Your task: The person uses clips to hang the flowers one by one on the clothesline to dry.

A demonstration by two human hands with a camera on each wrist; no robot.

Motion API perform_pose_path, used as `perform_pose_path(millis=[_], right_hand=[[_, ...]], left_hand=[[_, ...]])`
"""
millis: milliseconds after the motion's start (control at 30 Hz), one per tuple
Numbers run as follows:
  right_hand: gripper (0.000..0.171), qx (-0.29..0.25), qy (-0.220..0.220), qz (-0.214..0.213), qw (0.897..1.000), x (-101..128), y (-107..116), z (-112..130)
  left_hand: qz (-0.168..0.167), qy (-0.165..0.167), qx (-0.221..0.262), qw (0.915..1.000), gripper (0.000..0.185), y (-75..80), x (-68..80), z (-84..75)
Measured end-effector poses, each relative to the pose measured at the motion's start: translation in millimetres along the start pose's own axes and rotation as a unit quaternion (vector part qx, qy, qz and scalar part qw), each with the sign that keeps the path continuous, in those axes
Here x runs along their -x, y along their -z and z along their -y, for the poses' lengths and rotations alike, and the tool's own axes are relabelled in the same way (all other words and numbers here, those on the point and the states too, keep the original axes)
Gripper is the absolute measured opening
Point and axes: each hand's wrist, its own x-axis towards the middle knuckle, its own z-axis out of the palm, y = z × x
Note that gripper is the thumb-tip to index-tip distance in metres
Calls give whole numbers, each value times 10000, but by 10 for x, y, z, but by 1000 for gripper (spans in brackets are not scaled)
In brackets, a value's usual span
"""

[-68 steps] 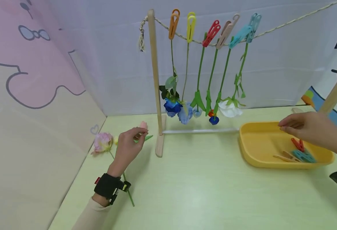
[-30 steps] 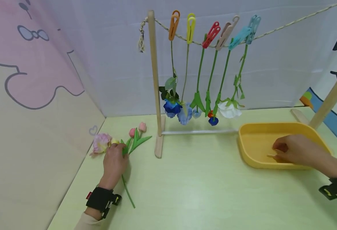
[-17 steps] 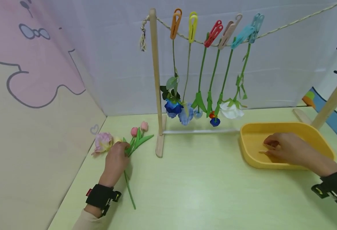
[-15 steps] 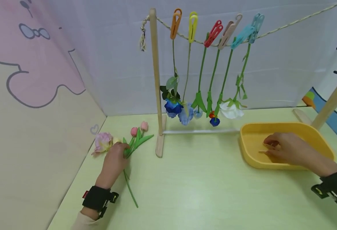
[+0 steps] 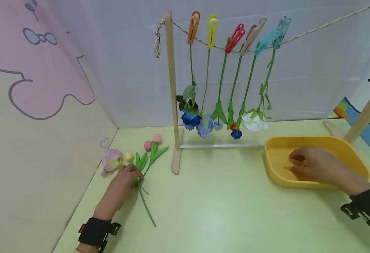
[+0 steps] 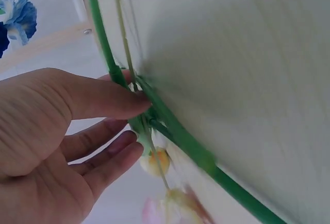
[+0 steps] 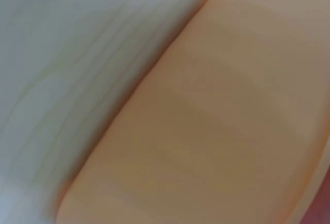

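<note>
At the left of the table my left hand (image 5: 120,189) pinches green stems of artificial tulips; in the left wrist view the thumb presses a green stem (image 6: 180,131) against the fingers. A yellow tulip (image 5: 129,157) and two pink tulips, one darker (image 5: 147,145) and one paler (image 5: 157,138), lie just beyond this hand. Beside them rests a pink-and-cream flower (image 5: 111,161). My right hand (image 5: 317,167) is inside the yellow tray (image 5: 298,183) and holds a light wooden-coloured clothespin (image 5: 288,167), partly hidden by the fingers. Only the tray's outer wall fills the right wrist view.
A rope (image 5: 324,26) runs from a wooden post (image 5: 171,80) toward another post (image 5: 366,109) at right. Several clothespins, such as a red one (image 5: 235,38), hold flowers hanging head down, including a white flower (image 5: 254,122). A crossbar (image 5: 223,146) lies low between the posts.
My left hand left the tulip heads and moved down and toward me along the stems, which shifted slightly. My right hand went down into the tray and took hold of a clothespin.
</note>
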Motion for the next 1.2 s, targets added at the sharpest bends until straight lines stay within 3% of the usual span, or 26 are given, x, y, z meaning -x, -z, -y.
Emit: perform_pose_path(millis=[200, 667, 933, 1200], right_hand=[[33, -36, 9, -113, 9999, -24, -9, 10], [37, 108, -39, -18, 9999, 20, 3, 38], [30, 240, -25, -127, 9996, -3, 15, 80], [26, 338, 294, -564, 9974, -25, 15, 21]], left_hand=[[-236, -458, -146, 9986, 31, -70, -160, -42], [-28, -614, 12, 9981, 27, -50, -240, -176], [246, -769, -20, 9967, 22, -82, -305, -225], [-420, -785, 69, 9960, 17, 79, -467, -317]])
